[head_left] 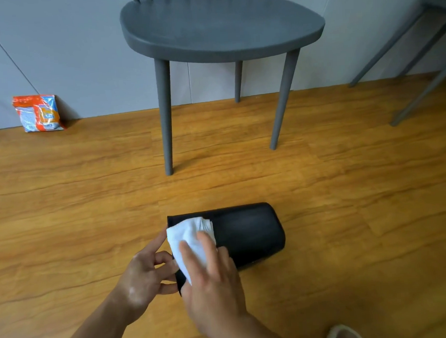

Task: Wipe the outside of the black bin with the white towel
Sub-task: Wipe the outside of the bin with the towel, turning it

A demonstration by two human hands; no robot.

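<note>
The black bin point(248, 232) lies on its side on the wooden floor, its mouth toward the left and its base toward the right. A folded white towel point(188, 234) rests on the bin's upper side near the mouth. My right hand point(212, 280) presses flat on the towel, fingers spread over it. My left hand point(145, 276) grips the bin's rim at the mouth, with its fingers curled at the edge.
A grey chair point(217, 32) stands just beyond the bin, its front legs close by. An orange and blue packet point(39, 113) leans on the wall at the left. More grey legs point(418, 63) stand at the right. A slipper toe point(344, 334) shows at bottom right.
</note>
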